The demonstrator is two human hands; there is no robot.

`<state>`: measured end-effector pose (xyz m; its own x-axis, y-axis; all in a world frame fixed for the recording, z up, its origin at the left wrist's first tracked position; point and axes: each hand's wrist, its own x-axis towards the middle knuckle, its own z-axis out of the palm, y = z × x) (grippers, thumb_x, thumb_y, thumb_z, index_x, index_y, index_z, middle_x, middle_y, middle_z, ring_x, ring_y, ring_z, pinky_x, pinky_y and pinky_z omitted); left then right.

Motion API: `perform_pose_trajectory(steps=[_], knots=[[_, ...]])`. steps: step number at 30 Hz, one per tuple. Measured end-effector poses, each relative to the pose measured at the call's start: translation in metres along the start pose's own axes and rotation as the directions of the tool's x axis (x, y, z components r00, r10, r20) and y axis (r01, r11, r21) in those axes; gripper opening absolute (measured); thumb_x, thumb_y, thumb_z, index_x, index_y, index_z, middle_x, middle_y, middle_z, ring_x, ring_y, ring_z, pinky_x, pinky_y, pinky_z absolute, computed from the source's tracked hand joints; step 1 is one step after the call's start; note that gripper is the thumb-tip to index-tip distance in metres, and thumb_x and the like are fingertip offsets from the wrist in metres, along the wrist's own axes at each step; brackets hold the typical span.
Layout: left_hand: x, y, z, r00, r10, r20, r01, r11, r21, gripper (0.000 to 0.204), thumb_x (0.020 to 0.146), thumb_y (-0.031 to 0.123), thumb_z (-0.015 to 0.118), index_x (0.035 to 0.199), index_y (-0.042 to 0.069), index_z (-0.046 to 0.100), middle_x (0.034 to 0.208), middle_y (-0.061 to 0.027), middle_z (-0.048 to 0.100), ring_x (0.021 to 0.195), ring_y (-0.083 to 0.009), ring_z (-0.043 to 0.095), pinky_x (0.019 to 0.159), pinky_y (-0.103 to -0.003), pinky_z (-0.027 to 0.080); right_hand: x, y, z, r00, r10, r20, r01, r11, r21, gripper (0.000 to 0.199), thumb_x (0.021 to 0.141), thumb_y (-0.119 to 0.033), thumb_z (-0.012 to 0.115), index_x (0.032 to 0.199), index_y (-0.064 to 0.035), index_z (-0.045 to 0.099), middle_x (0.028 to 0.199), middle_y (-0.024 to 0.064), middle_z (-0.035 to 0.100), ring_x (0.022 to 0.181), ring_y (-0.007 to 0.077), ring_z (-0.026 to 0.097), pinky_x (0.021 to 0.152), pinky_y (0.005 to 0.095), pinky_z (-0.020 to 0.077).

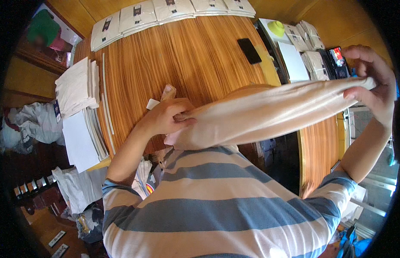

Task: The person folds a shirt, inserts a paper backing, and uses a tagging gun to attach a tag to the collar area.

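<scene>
A pale cream piece of cloth (251,114), likely a garment, is pulled taut between my two hands above the table's near edge. My left hand (172,116) pinches its left end, fingers closed on a gathered fold. Out at the right, my right hand (374,84) grips the other end between thumb and fingers, with the arm stretched wide. Lengthwise creases run along the cloth, and its lower left corner hangs against my striped shirt. A small white tag (152,103) shows beside my left hand; whether it is attached to the cloth I cannot tell.
Packed folded garments (137,19) line the far edge of the wood-grain table (165,56). A black phone (249,50) lies back right. Folded cloth (79,84) and white sheets (83,139) stack at left. A yellow-green bowl (276,28) sits on the right-hand shelf.
</scene>
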<state>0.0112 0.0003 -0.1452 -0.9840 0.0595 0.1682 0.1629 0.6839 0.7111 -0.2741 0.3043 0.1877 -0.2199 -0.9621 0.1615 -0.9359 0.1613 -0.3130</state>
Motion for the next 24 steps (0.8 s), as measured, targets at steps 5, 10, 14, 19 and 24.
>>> perform_pose_trajectory(steps=[5,10,14,19,24], knots=[[-0.057,-0.038,-0.001,0.91,-0.169,-0.379,0.222,0.97,0.101,0.016,0.089,0.004,0.077,0.103,0.0,0.072,0.097,-0.0147,0.072,0.094,-0.0311,0.071,0.079,-0.038,0.056,-0.006,-0.012,0.002,0.971,0.231,0.063,-0.229,0.973,-0.031,0.043,0.081,-0.014,0.087,0.117,0.0033,0.069,0.107,0.0058,0.071,0.092,0.0094,0.063,0.08,0.0241,0.0486],[-0.12,-0.061,-0.044,0.708,-0.435,-0.557,0.361,0.9,-0.245,0.018,0.092,-0.008,0.07,0.108,-0.003,0.077,0.104,-0.0134,0.081,0.094,-0.0181,0.076,0.083,-0.032,0.059,-0.003,-0.009,-0.001,0.961,0.274,0.041,-0.266,0.954,-0.135,0.031,0.086,-0.013,0.081,0.109,0.0,0.065,0.103,0.0037,0.067,0.096,0.0109,0.064,0.083,0.0253,0.0496],[-0.14,-0.054,-0.088,0.53,-0.651,-0.544,-0.06,0.611,-0.789,0.018,0.102,0.012,0.066,0.111,-0.004,0.072,0.111,-0.0104,0.075,0.101,-0.0151,0.07,0.091,-0.033,0.057,-0.007,0.015,0.0,0.954,0.296,-0.051,-0.3,0.946,-0.124,0.02,0.092,-0.012,0.075,0.105,-0.0014,0.064,0.101,0.0026,0.065,0.09,0.0094,0.062,0.08,0.0251,0.0481],[-0.155,-0.036,-0.155,0.898,-0.224,-0.379,0.048,0.905,-0.422,0.039,0.099,0.035,0.073,0.109,-0.003,0.07,0.108,-0.0097,0.073,0.095,-0.0177,0.068,0.088,-0.032,0.053,-0.038,0.064,-0.007,0.963,0.258,-0.077,-0.257,0.966,0.024,0.017,0.101,-0.016,0.069,0.109,-0.0023,0.064,0.102,0.0028,0.066,0.086,0.0082,0.059,0.078,0.0246,0.0457],[-0.2,-0.014,-0.267,0.973,-0.229,-0.027,0.23,0.956,0.184,0.037,0.084,0.038,0.084,0.09,0.003,0.072,0.075,-0.0069,0.066,0.066,-0.0214,0.059,0.066,-0.033,0.047,-0.073,0.092,-0.023,0.956,0.188,-0.227,-0.154,0.975,0.158,0.028,0.104,-0.025,0.068,0.119,-0.0015,0.065,0.11,0.0061,0.069,0.099,0.0129,0.062,0.089,0.0287,0.0469]])
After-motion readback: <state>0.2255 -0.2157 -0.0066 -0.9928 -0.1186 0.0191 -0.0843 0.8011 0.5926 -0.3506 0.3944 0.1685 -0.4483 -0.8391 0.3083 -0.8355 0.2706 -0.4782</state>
